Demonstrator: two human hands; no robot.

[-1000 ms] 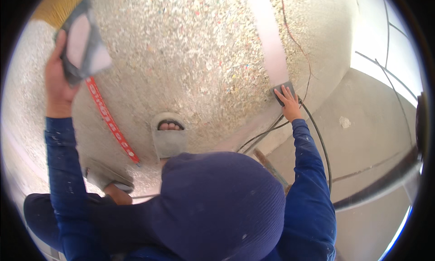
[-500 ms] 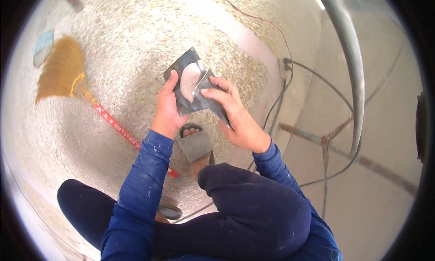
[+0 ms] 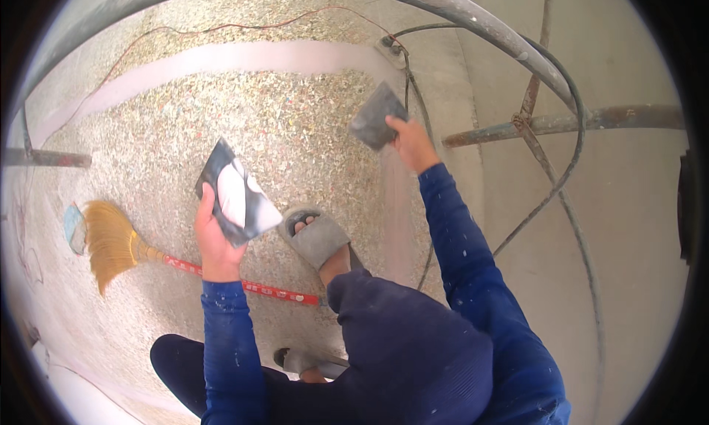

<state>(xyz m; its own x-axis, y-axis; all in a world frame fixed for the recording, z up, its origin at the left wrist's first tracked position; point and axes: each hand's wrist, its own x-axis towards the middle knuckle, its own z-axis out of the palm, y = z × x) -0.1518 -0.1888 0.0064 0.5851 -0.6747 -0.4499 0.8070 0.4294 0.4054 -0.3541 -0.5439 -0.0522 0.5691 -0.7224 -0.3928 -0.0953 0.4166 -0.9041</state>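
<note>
Dark plate [image 3: 215, 168], long axis slanting down rightward, left fingers [image 3: 206, 202] gripping; right fingers [image 3: 399, 123] pinch grey plate [image 3: 375, 116].

it looks like a building site, with spattered poles [image 3: 628, 118], trailing cables [image 3: 547, 199] and speckled floor [image 3: 310, 122].

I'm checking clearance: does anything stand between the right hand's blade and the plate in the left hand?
Nothing visible does: between the blade and the plate, only speckled floor shows. The broom passes below the left hand, outside that gap.
</note>
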